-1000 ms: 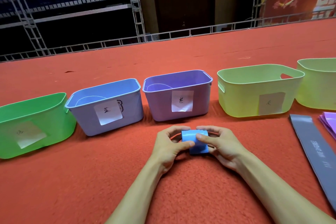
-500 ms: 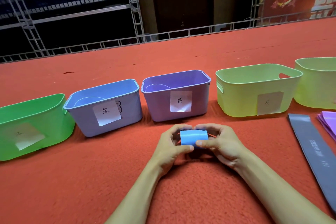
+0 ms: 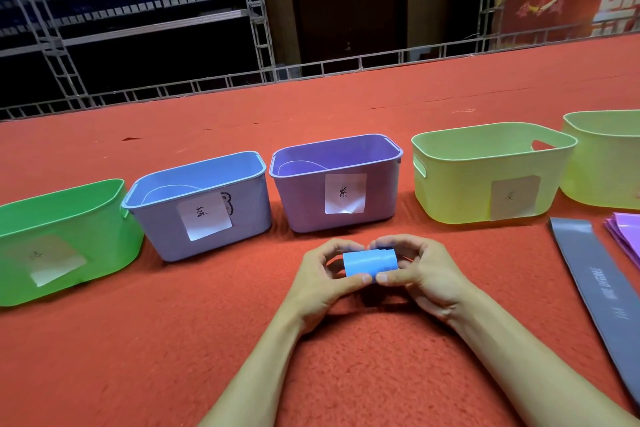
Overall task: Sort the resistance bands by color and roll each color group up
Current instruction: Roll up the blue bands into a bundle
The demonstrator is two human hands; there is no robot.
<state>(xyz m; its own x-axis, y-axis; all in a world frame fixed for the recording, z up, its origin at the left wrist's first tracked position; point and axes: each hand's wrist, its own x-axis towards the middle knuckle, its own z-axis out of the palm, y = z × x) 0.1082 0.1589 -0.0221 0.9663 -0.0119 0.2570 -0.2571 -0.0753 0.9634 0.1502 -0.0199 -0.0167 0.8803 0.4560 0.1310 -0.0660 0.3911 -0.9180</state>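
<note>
A rolled-up blue resistance band [image 3: 369, 262] is held a little above the red carpet, in front of the purple bin. My left hand [image 3: 320, 279] grips its left end and my right hand [image 3: 422, 274] grips its right end, thumbs underneath and fingers curled over the top. A grey band [image 3: 602, 291] lies flat on the carpet at the right. A stack of purple bands [image 3: 625, 236] lies at the right edge, partly cut off.
A row of labelled bins stands beyond my hands: green bin [image 3: 69, 211], blue bin [image 3: 201, 184], purple bin [image 3: 337, 156], yellow-green bin [image 3: 485, 149] and another yellow-green bin [image 3: 606, 135] at the far right. Red carpet [image 3: 138, 357] covers the floor.
Both hands lifted the blue roll slightly off the carpet and turned it, so it now sits as a tight horizontal roll between my fingertips.
</note>
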